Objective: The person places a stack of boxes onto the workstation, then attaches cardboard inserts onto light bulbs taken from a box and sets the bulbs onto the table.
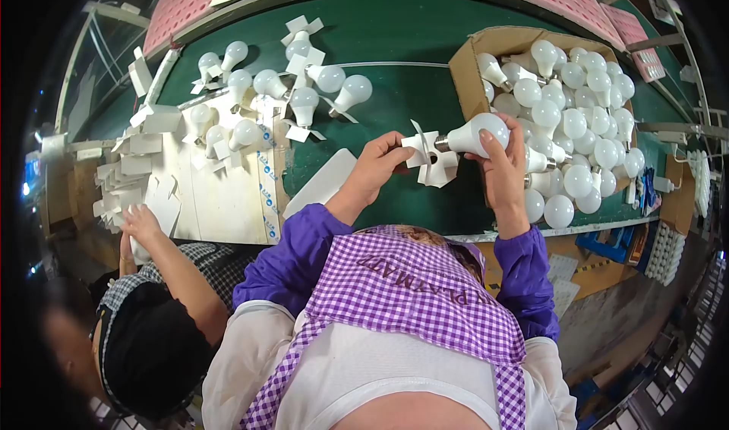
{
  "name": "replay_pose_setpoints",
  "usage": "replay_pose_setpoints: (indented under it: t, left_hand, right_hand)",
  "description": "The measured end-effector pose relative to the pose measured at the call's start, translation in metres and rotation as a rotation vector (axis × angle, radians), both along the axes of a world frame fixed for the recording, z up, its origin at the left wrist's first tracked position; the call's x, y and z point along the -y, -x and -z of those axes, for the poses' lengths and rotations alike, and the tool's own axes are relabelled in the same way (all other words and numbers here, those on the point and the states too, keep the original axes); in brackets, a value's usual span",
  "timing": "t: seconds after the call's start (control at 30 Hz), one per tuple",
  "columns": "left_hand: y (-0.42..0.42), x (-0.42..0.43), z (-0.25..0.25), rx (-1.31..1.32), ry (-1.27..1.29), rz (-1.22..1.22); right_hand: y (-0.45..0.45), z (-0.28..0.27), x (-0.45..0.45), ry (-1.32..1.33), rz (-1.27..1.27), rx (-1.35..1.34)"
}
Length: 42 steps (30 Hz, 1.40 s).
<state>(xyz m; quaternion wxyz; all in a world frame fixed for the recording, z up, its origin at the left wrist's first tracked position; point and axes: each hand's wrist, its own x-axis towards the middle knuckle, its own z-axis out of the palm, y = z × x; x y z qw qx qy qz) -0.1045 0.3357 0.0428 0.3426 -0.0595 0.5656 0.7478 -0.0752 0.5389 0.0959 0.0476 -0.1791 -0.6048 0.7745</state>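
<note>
My left hand (380, 166) pinches the edge of a white folded cardboard insert (436, 167) that has flaps and a dark round hole. In my right hand (501, 164) is a light bulb (490, 132), lying sideways with its metal screw base pointing left at the insert. The base is right beside the insert's flaps; whether it touches them I cannot tell. To the right of my right hand, an open cardboard box (463, 77) holds a heap of white bulbs, some lying at its near side.
On the green table (395, 31), several bulbs with white inserts (304, 105) lie at the left. A co-worker (163, 316) sits at the left, hands near stacked white card pieces (125, 168). Pink trays (178, 12) line the far shelf.
</note>
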Motion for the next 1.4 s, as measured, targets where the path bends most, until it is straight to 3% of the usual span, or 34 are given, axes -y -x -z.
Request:
replay_pose_setpoints:
  t: [0.2,0.3,0.4,0.5,0.57,0.63,0.67,0.7,0.73,0.77,0.8,0.87,0.97,1.0,1.03,1.13,1.2,1.27,1.37,1.4]
  left_hand:
    - [-0.007,0.016,-0.014,0.094,-0.330,-0.042]
    - [-0.012,0.018,-0.026,0.162,-0.302,-0.179]
    - [-0.008,0.031,-0.020,0.264,-0.518,-0.295]
    - [-0.007,0.027,-0.013,-0.024,-0.213,-0.317]
    - [0.005,0.033,-0.012,-0.091,-0.156,-0.359]
    - [0.031,0.052,-0.003,-0.178,-0.064,-0.416]
    - [0.050,0.066,0.004,-0.240,-0.032,-0.492]
    - [0.069,0.080,-0.012,-0.266,0.047,-0.564]
    - [0.093,0.096,-0.009,-0.311,0.099,-0.623]
    - [0.124,0.123,0.013,-0.440,0.318,-0.590]
    - [0.153,0.144,0.032,-0.457,0.260,-0.669]
    - [0.202,0.186,0.049,-0.671,0.498,-0.635]
    - [0.246,0.235,0.060,-0.587,0.907,-0.552]
    - [0.265,0.266,0.101,-0.709,0.989,-0.585]
    - [0.265,0.279,0.096,-0.789,0.964,-0.481]
    - [0.255,0.294,0.088,-0.814,1.306,-0.314]
    - [0.251,0.299,0.081,-0.812,1.435,-0.198]
    - [0.255,0.311,0.081,-0.974,1.459,-0.099]
    - [0.236,0.264,0.039,-1.284,1.777,-0.383]
    - [0.220,0.224,0.019,-1.118,1.545,-0.470]
  right_hand:
    - [-0.004,0.006,0.028,0.195,-0.077,0.055]
    - [-0.004,0.010,0.039,0.222,-0.083,0.045]
    - [0.005,0.014,0.050,0.248,-0.083,0.059]
    - [0.014,0.015,0.067,0.271,-0.102,0.089]
    - [0.029,0.012,0.064,0.151,-0.209,0.179]
    - [0.047,0.024,0.041,-0.422,-0.266,-0.129]
    - [0.060,0.003,0.028,-0.608,-0.239,-0.099]
    - [0.065,-0.019,0.027,-0.529,-0.101,-0.060]
    - [0.081,-0.003,-0.013,-0.808,-0.099,-0.088]
    - [0.094,-0.004,-0.032,-1.008,-0.104,-0.140]
    - [0.101,-0.007,-0.042,-1.125,-0.126,-0.081]
    - [0.122,0.014,-0.076,-1.240,-0.211,-0.090]
    - [0.140,0.039,-0.108,-1.459,-0.326,-0.022]
    - [0.145,0.048,-0.116,-1.447,-0.388,-0.078]
    - [0.152,0.054,-0.121,-1.486,-0.431,-0.007]
    - [0.169,0.069,-0.120,-1.554,-0.612,0.215]
    - [0.173,0.079,-0.117,-1.767,-0.627,0.243]
    - [0.180,0.068,-0.106,-1.716,-0.669,0.407]
    - [0.192,0.071,-0.102,-1.659,-0.737,0.556]
    - [0.193,0.072,-0.105,-1.645,-0.760,0.592]
